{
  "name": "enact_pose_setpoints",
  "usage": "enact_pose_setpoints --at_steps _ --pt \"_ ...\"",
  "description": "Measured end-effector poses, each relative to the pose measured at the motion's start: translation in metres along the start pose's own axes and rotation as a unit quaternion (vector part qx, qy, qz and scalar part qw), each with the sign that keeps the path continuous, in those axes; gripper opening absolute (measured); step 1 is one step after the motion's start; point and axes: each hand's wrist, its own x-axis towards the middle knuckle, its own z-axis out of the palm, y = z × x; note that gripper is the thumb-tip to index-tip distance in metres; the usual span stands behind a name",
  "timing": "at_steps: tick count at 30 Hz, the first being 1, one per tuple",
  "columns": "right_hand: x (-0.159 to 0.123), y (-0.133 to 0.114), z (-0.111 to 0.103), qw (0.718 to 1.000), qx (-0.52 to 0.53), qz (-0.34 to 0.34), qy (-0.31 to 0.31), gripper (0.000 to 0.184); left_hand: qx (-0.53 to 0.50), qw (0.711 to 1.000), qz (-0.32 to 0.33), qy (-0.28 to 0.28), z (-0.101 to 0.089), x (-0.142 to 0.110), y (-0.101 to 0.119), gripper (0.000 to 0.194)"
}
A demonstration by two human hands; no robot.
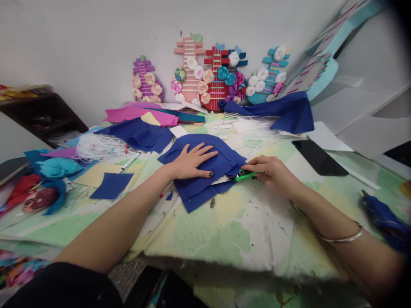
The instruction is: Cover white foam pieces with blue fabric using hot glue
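A dark blue sheet [205, 147], which could be crepe paper or cloth, lies layered on the table in front of me. My left hand [194, 163] rests flat on it with the fingers spread. At the sheet's right edge, my right hand [271, 171] grips scissors [245, 176] with green and black handles. Their pale blade points left and lies between layers of the blue sheet. A strip of the sheet hangs below the blade towards me. Part of the handles is hidden by my right fingers.
Flower-decorated guitar shapes [189, 72] stand against the wall. A black phone [319, 157] lies to the right, near a blue-handled tool [385, 218]. On the left are white string [99, 146], a small blue square [111, 185] and more paper. The table's front edge [224, 262] is close.
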Motion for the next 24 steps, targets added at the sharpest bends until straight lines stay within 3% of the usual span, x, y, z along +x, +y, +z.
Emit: enact_pose_setpoints --at_steps 6,15,24 --pt "-0.002 0.0018 -0.0054 1.0 0.012 0.008 -0.002 0.038 -0.004 1.0 -0.002 0.0 -0.0008 0.0002 0.0009 0.073" --pt "-0.0012 -0.0024 0.0035 1.0 -0.012 0.005 -0.006 0.045 0.01 1.0 -0.015 -0.004 -0.0012 0.0006 0.004 0.072" --pt "-0.0032 -0.0039 0.0007 1.0 -0.01 0.003 -0.008 0.041 0.019 1.0 -0.006 -0.004 -0.0004 -0.0001 0.0017 0.072"
